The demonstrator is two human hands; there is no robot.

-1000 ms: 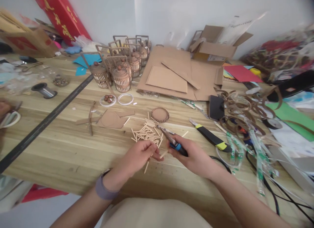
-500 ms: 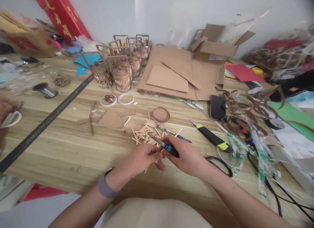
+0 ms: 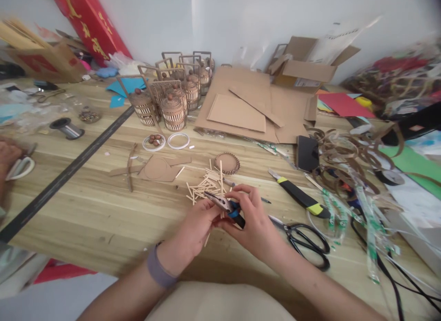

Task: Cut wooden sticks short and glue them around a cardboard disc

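Observation:
My right hand (image 3: 253, 215) is closed around pliers (image 3: 220, 202) with blue-and-black handles, their metal jaws pointing up and left. My left hand (image 3: 198, 220) meets it, thumb and fingers pinched at the pliers; a thin wooden stick (image 3: 206, 240) pokes out below. Another wooden stick (image 3: 221, 174) rises upright from between my hands; which fingers grip it is hidden. Just beyond lies a loose pile of short sticks (image 3: 198, 191). Behind that pile sits a round cardboard disc with a ridged brown rim (image 3: 227, 163). A pen (image 3: 265, 200) is partly covered by my right hand.
Black-handled scissors (image 3: 306, 243) and a yellow-black utility knife (image 3: 299, 194) lie on the right, near a phone (image 3: 308, 153) and curled brown strips. Small woven baskets (image 3: 173, 113) and cardboard sheets (image 3: 237, 111) stand behind. At far left another person's hand (image 3: 8, 153) is beside white-handled scissors (image 3: 20, 168).
The pliers have turned and sit lower between my hands, with the jaws more visible. A stick that slanted out at the right now stands upright. My right hand has shifted, exposing more of the scissors.

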